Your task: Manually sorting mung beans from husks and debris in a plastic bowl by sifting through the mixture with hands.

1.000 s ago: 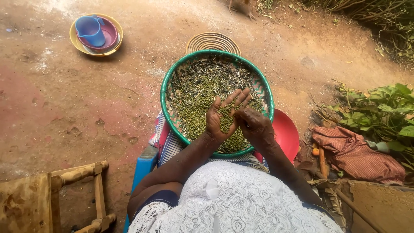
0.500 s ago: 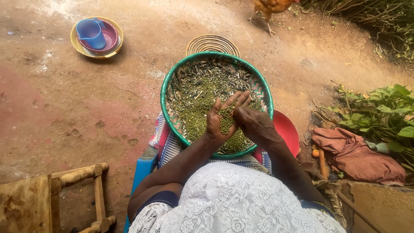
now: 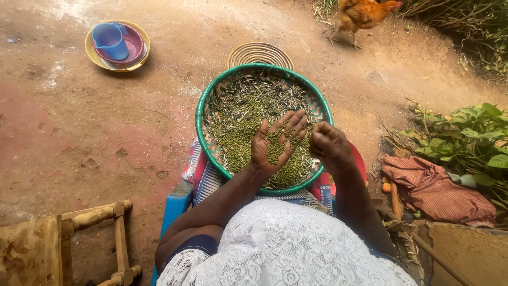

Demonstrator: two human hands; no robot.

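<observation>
Item: green-rimmed woven tray point(image 3: 200, 114) on our lap; left hand point(image 3: 276, 142) open flat, cupping small green beans point(image 3: 276, 145). Right hand point(image 3: 329, 145) curled, seemingly pinching chaff; we best pick gently over the tray

Dirt ground point(image 3: 79, 132): bowl stack point(image 3: 117, 45), woven mat point(image 3: 259, 53), hen point(image 3: 362, 16).

Bright soft daylight, sharp focus, faint shadows, wide-angle bending at edges.
</observation>
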